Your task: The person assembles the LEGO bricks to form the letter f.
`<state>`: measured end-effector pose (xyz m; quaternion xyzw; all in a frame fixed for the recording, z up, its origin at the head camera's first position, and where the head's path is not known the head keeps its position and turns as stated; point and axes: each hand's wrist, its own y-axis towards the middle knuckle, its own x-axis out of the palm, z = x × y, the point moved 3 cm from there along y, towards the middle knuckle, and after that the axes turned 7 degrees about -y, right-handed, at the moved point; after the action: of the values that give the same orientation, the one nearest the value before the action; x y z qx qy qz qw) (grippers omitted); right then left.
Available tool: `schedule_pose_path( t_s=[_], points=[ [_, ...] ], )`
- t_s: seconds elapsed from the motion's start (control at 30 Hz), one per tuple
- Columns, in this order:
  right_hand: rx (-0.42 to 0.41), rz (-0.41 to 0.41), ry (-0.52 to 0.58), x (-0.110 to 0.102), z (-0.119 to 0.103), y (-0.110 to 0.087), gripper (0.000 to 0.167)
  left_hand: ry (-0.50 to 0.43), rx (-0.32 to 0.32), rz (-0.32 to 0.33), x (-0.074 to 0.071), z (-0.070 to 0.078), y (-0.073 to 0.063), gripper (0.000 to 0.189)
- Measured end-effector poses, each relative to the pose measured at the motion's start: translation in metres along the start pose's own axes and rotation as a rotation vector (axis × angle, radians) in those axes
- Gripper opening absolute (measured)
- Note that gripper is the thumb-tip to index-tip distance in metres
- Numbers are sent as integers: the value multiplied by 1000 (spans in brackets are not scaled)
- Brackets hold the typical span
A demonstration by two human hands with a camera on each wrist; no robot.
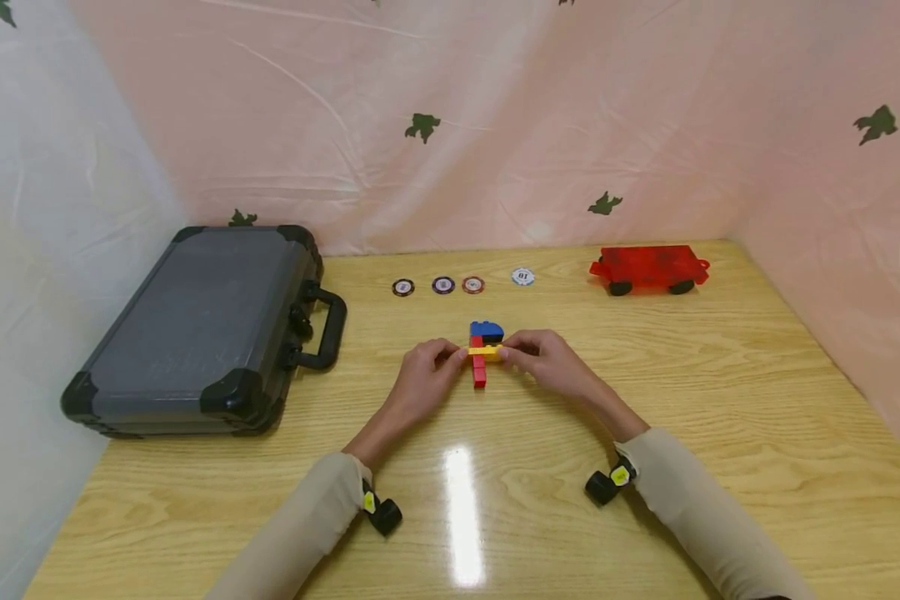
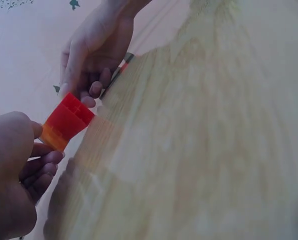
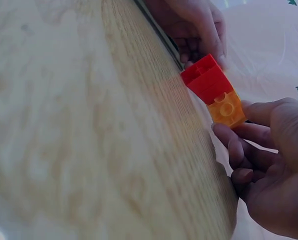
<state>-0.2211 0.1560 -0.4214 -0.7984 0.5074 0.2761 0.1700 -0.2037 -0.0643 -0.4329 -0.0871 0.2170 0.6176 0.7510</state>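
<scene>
Wooden table (image 1: 720,400); left hand (image 1: 427,367) and right hand (image 1: 543,357) both pinching yellow brick (image 1: 485,352) of brick stack (image 1: 483,350), grey case (image 1: 202,329) left of stack, poker chips (image 1: 443,285) behind it

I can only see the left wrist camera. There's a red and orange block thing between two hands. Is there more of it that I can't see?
Observer: Yes. The head view shows a blue piece at the far end of the block build.
Child: What else is on the table?
Observer: A grey case lies shut at the left.
Child: Any toys?
Observer: A red toy wagon stands at the far right, with four poker chips in a row beside it.
</scene>
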Motion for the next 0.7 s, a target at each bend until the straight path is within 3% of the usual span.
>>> schedule_pose_path(
  t_s=[0.7],
  points=[
    [28,-16,-24,1,-1,3,22,18,-6,-3,1,1,1,24]
  ],
)
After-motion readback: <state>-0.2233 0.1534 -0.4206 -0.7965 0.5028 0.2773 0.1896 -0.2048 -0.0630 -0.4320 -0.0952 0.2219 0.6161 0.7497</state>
